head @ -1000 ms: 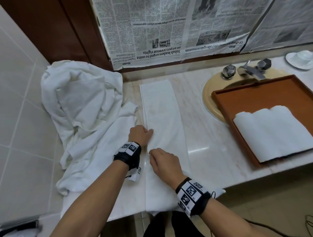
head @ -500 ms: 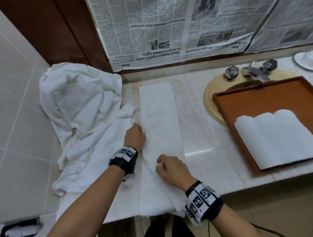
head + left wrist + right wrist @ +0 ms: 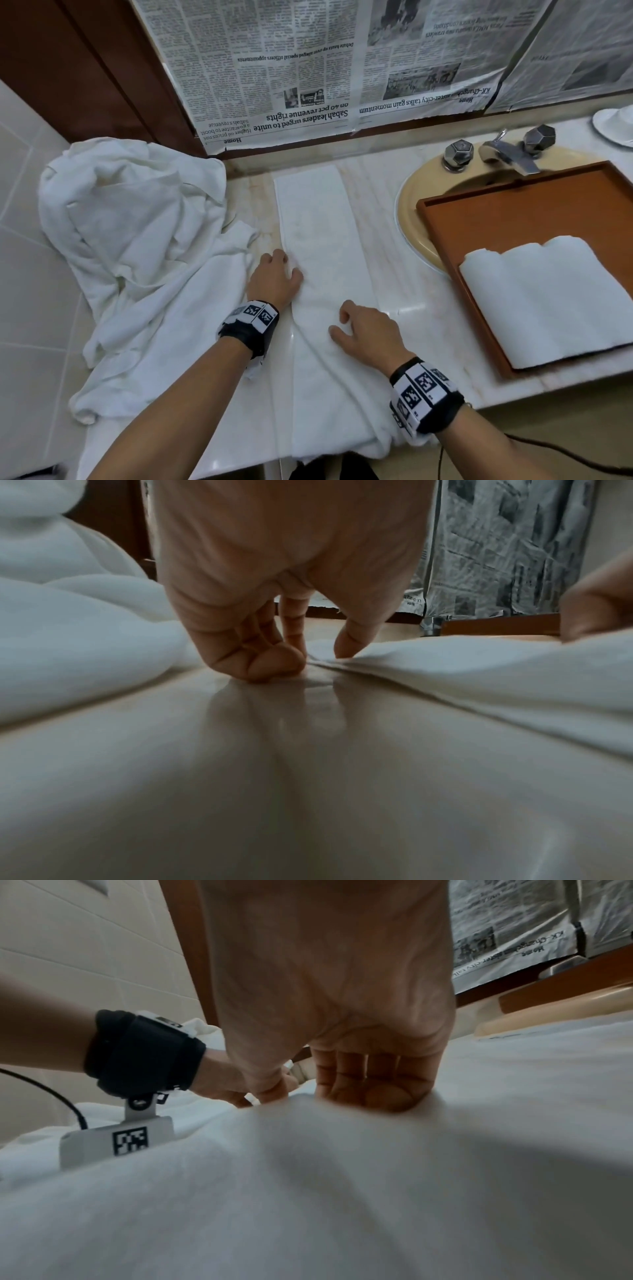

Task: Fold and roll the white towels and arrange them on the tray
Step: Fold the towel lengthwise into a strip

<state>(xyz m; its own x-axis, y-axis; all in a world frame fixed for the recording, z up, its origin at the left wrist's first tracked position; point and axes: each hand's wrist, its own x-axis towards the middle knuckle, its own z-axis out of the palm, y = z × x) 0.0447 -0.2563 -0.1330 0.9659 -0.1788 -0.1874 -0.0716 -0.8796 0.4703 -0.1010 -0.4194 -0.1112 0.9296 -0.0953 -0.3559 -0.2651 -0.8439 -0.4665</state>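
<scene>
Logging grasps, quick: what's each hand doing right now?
Left hand: pinching the edge of the folded towel.
Right hand: fingers curled, gripping that towel.

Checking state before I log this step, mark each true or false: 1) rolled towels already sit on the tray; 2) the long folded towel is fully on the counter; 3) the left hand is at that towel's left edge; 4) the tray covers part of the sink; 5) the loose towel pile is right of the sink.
1) True: rolled towels lie on the tray.
2) False: the folded towel hangs over the counter's near edge.
3) True: the left hand pinches its left edge.
4) True: it rests over the sink.
5) False: the towel pile lies at the far left.
</scene>
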